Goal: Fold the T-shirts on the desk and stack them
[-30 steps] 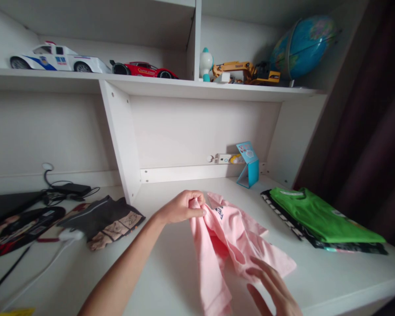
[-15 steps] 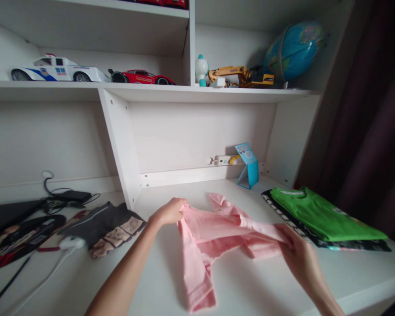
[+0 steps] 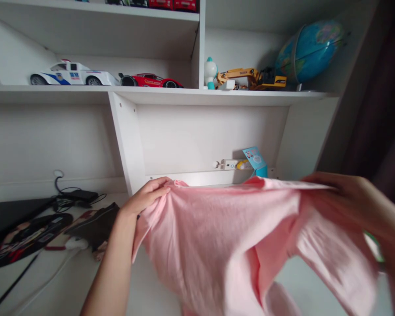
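One white shelf unit [image 3: 197, 131] fills the space behind both hands. A pink shirt [image 3: 224, 237] hangs between them, lifted above the desk [image 3: 36, 281]. Its long top edge runs left to right and its body droops below. Above the right hand [image 3: 345, 195], one compartment holds a globe [image 3: 307, 48] and a yellow digger [image 3: 250, 78]. Above the left hand [image 3: 145, 197], another holds a white toy car [image 3: 74, 74] and a red toy car [image 3: 149, 81]. Each hand is clenched on a top corner of the shirt.

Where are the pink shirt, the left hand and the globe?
pink shirt [image 3: 217, 237]: head view, middle of the spread fabric.
left hand [image 3: 145, 199]: head view, back of the hand.
globe [image 3: 311, 46]: head view, blue face of the sphere.
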A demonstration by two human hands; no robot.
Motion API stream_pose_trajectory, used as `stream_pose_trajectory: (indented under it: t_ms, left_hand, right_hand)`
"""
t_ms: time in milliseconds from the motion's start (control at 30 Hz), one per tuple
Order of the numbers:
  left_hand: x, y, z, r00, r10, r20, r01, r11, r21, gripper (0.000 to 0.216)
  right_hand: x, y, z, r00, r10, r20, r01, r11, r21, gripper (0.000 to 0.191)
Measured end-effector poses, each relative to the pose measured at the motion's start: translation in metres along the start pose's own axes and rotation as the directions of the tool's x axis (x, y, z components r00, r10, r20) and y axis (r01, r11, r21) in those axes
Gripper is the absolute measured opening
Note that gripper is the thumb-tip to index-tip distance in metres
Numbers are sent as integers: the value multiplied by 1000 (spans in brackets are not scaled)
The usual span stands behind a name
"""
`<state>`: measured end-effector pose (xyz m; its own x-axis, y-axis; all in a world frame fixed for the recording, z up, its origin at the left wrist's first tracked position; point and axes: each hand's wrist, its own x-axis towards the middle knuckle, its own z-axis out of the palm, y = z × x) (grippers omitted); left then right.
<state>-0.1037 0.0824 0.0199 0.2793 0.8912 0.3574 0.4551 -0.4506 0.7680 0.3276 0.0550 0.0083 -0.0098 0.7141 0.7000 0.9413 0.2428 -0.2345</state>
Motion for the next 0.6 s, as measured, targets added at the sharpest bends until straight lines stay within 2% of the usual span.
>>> stream_pose_trajectory:
  t_ms: [33,67,133,200,267,333,367,433,500,567,600]
  left_hand:
    - [10,-9,7,998,-17,-52,24,990,136,24]
    - [21,-20,18,992,-32,-121,66,957,284,24]
    - [42,-41,45,947,-26,-320,198,834,515,31]
    - [56,-59,70,921,44,-386,227,744,628,45]
    - [60,-72,91,959,83,-272,126,735,666,53]
    - [55,-82,105,998,57,-16,-34,769,639,47]
    - [51,-86,112,990,29,136,-106,786,609,41]
    - [40,-97,122,928,-38,372,-189,811,554,34]
    - [30,-109,129,888,-78,453,-203,818,538,38]
    - [24,-122,132,898,-101,429,-173,814,555,46]
    - [23,-128,131,907,-122,403,-146,806,574,49]
  right_hand:
    - [18,-1,9,991,-52,121,60,996,-64,35]
    - [33,-2,20,992,-36,119,51,991,-123,32]
    - [51,-4,46,995,-25,97,46,975,-219,31]
    - [52,-6,74,996,-45,80,64,966,-249,38]
    - [36,-7,100,984,-95,154,127,967,-219,42]
    - [10,-8,123,949,-159,273,203,969,-141,40]
    - [-7,-9,133,924,-191,331,236,967,-98,40]
    - [-41,-12,151,859,-255,443,294,955,-21,43]
    - [-71,-10,165,775,-278,567,311,950,41,56]
    - [-88,-1,177,713,-246,657,283,958,52,66]
    - [-91,6,181,700,-209,683,256,966,33,67]
